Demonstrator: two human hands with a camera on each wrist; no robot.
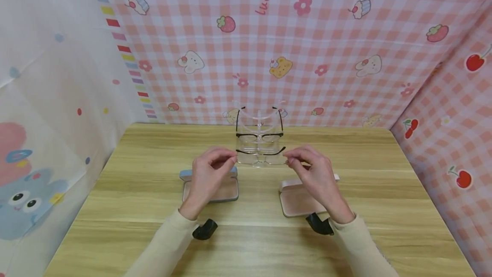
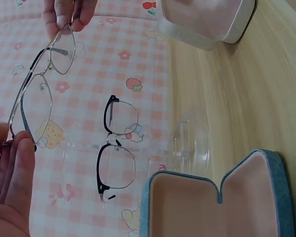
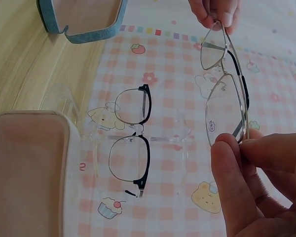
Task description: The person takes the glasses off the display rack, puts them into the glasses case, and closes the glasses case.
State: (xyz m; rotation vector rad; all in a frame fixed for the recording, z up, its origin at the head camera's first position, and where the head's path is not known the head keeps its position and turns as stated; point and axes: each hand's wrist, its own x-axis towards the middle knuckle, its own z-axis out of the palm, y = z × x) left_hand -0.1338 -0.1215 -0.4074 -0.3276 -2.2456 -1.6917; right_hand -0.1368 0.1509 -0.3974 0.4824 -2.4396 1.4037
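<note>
Between both hands is a pair of thin metal-rimmed glasses [image 1: 258, 162], with dark-tipped temples crossing behind the lenses. My left hand [image 1: 210, 174] pinches one end of the frame near the hinge, and my right hand [image 1: 314, 174] pinches the other end. In the left wrist view the same metal-rimmed glasses [image 2: 51, 106] are tilted, away from the stand. Just beyond them, black half-rim glasses [image 1: 259, 137] sit on a clear display stand [image 1: 258, 116], temples pointing back.
An open blue glasses case [image 1: 226, 200] lies under my left hand, and an open white glasses case [image 1: 296, 208] under my right. Both rest on the wooden table [image 1: 253, 234]. A pink checked cloth [image 1: 253, 46] hangs behind the table. Each wrist carries a black mount.
</note>
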